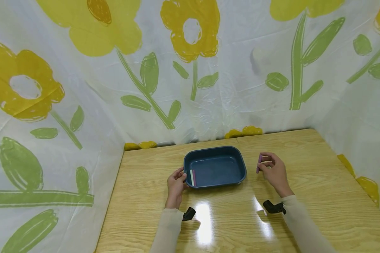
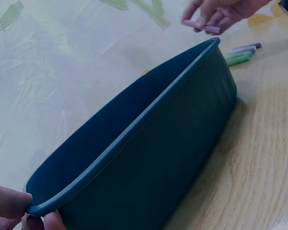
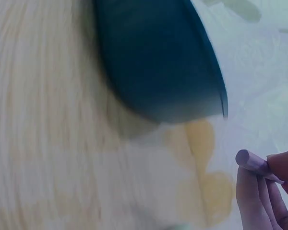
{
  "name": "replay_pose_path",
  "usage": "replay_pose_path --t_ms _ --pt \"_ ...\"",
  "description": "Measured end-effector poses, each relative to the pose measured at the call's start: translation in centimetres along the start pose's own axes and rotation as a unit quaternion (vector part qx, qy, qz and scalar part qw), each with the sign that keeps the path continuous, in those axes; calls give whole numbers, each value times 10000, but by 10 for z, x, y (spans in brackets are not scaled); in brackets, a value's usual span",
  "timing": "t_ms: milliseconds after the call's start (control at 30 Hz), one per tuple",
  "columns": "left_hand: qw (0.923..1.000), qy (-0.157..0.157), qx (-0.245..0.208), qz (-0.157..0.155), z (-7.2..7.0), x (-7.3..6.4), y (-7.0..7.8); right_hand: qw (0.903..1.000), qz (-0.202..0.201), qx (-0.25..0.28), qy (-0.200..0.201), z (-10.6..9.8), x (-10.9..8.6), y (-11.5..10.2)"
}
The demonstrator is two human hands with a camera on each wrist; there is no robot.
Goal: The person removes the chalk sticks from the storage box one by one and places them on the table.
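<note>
A dark blue rectangular tray (image 1: 217, 168) stands on the wooden table. My left hand (image 1: 176, 186) pinches its near-left rim, thumb over the edge and fingers outside, as the left wrist view also shows. Inside, along the left end, lie a white chalk stick (image 1: 191, 177) and a pinkish one (image 1: 194, 178) side by side. To the right of the tray, my right hand (image 1: 276, 174) holds a purple chalk stick (image 1: 259, 163) between thumb and fingers, above the table. The right wrist view shows the round end of that purple chalk (image 3: 249, 160).
Several more chalk sticks, with a green one (image 2: 239, 59) among them, lie on the table beyond the tray's far end in the left wrist view; my right hand mostly hides that spot in the head view. A flowered sheet (image 1: 234, 88) walls the table's back and sides.
</note>
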State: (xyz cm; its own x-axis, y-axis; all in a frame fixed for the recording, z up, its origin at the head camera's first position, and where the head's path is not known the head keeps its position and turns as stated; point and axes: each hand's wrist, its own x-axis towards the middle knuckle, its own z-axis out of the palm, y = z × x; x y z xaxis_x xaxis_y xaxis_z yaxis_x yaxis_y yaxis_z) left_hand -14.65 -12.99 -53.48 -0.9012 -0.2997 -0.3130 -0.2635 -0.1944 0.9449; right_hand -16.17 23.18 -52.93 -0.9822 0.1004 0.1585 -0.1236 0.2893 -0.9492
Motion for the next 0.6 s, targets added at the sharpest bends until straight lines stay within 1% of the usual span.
replay_pose_path --t_ms 267,333,433,600 --pt "10000 -33 54 6 -1 -3 1 9985 26 -522 174 -24 -5 16" --pt "10000 -42 58 14 -1 -4 1 9981 49 -584 214 -30 -5 19" --pt "10000 -43 60 9 0 -3 1 9975 148 -628 292 -38 -5 22" --pt "10000 -2 72 -15 0 -1 0 9945 331 -879 456 -51 -3 32"
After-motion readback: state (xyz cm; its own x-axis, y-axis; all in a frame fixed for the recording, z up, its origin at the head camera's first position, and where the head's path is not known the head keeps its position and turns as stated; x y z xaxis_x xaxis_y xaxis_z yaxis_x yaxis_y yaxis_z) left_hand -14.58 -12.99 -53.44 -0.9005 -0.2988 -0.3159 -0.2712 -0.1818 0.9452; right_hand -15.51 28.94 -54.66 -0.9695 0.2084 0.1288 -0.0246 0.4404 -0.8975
